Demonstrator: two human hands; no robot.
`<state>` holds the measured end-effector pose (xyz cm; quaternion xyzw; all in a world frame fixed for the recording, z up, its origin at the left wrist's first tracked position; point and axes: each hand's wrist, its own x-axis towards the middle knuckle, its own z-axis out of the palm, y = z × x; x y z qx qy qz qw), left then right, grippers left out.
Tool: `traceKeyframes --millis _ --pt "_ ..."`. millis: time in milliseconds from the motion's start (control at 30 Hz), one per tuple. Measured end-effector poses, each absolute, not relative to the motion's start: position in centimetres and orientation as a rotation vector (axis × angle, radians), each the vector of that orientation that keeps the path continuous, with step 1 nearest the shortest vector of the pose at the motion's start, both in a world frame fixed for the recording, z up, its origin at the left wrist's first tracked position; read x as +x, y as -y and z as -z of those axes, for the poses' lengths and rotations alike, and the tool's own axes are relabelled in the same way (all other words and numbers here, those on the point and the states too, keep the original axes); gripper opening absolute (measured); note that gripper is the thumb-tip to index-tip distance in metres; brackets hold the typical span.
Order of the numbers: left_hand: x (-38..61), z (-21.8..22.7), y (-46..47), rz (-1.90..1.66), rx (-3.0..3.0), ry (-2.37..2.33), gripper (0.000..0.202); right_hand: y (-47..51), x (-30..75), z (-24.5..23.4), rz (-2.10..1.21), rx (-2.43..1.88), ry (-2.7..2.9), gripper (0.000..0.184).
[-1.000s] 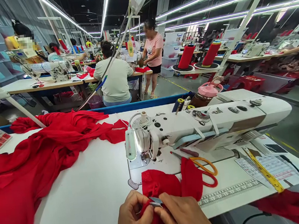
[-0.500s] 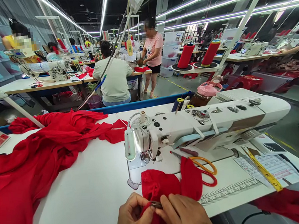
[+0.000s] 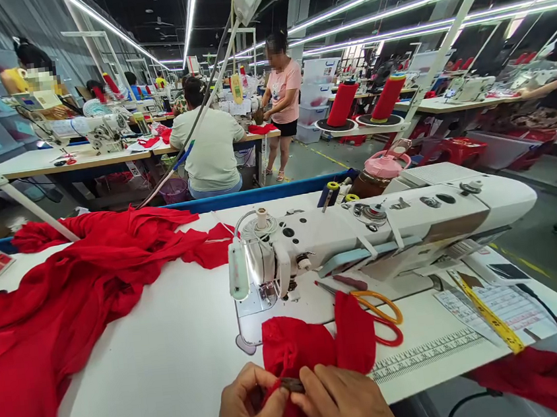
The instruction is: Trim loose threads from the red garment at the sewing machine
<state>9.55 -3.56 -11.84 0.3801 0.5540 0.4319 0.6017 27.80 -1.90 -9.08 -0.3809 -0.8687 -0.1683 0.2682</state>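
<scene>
My left hand (image 3: 252, 407) pinches an edge of red fabric (image 3: 297, 346) between thumb and fingers. My right hand (image 3: 343, 401) is closed around a small metal-bladed tool (image 3: 292, 385), its short tip touching the fabric by my left fingertips. Most of that tool is hidden in my fingers, so I cannot make out its exact kind. The red piece lies partly on the table in front of the sewing machine (image 3: 360, 226) and drapes down between my hands. Just right of it, scissors (image 3: 388, 313) with orange and red handles lie partly under the machine arm.
A large heap of red fabric (image 3: 91, 274) covers the table's left side. A yellow tape measure (image 3: 488, 312) crosses papers at the right. Behind the machine stand thread spools (image 3: 331, 195) and a pink-lidded jar (image 3: 384, 167). Co-workers (image 3: 209, 139) are at machines beyond.
Both hands stay almost in place on the red fabric. The tool's tip has turned slightly and looks darker. The whole view has shifted a little.
</scene>
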Motion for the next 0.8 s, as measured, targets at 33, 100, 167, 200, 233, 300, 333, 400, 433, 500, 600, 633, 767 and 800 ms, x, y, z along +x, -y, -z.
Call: traceKeyframes --millis 33,100,167,200,233,300,333,400,433,500,600,633,767,800 --pt "9.6 11.9 3.5 -1.004 0.893 -1.292 0.043 1.9 27.8 9.1 0.469 -1.026 2.335 0.030" --pt "9.7 12.0 3.5 -1.019 0.918 -1.301 0.041 1.9 27.7 9.1 0.511 -1.023 2.323 0.031" --pt "9.7 12.1 3.4 -1.025 0.932 -1.302 0.039 1.9 27.7 9.1 0.551 -1.022 2.317 0.031" --pt "9.7 12.1 3.4 -1.023 0.939 -1.304 0.038 1.9 27.7 9.1 0.562 -1.021 2.317 0.031" --pt "9.7 12.1 3.4 -1.021 0.946 -1.307 0.037 1.9 27.7 9.0 0.567 -1.019 2.320 0.031" --pt "9.7 12.2 3.3 -1.020 0.965 -1.311 0.036 2.0 27.6 9.0 0.572 -1.011 2.324 0.031" --pt "9.7 12.2 3.3 -1.021 0.970 -1.310 0.035 2.0 27.6 9.0 0.574 -1.009 2.325 0.031" --pt "9.7 12.4 3.4 -1.017 0.967 -1.301 0.035 2.0 27.7 9.1 0.591 -1.004 2.325 0.030" --pt "9.7 12.5 3.4 -1.013 0.961 -1.299 0.036 2.1 27.8 9.1 0.605 -1.002 2.325 0.029" --pt "9.7 12.8 3.4 -0.998 0.939 -1.300 0.037 2.1 27.9 9.3 0.637 -0.997 2.336 0.025" --pt "9.6 13.0 3.5 -0.975 0.890 -1.291 0.038 2.2 28.3 9.4 0.668 -0.987 2.378 0.019" --pt "9.6 13.1 3.5 -0.966 0.874 -1.285 0.038 2.2 28.4 9.3 0.669 -0.990 2.391 0.018" --pt "9.7 13.5 3.6 -0.955 0.838 -1.271 0.040 2.0 28.6 9.3 0.646 -0.983 2.371 0.020" --pt "9.7 13.6 3.6 -0.959 0.835 -1.267 0.040 1.9 28.7 9.3 0.631 -0.973 2.361 0.022"
